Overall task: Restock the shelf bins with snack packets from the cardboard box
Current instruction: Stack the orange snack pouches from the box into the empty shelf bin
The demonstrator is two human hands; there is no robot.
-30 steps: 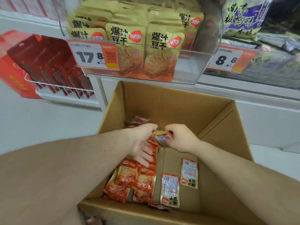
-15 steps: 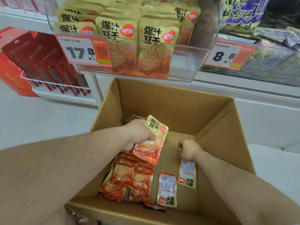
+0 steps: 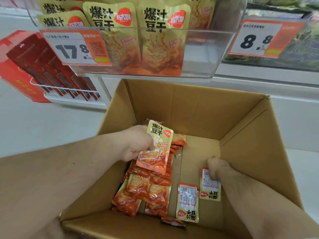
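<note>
In the head view the pick-up step was under way: the left hand (image 3: pixel 138 144) gripped one yellow-and-orange snack packet (image 3: pixel 156 147) above the pile (image 3: pixel 146 190) in the cardboard box (image 3: pixel 250 144), while the right hand (image 3: pixel 217 167) pinched a face-down packet (image 3: pixel 210 187) on the box floor. Next, likely, a lift into the clear shelf bin (image 3: pixel 203 54) above. The held packet looked glossy and limp.

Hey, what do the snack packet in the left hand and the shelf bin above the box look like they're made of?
Snack packet: glossy plastic film, judging by its shine and crinkles. Shelf bin: clear rigid plastic, probably acrylic; the packets inside show through its front wall.
</note>
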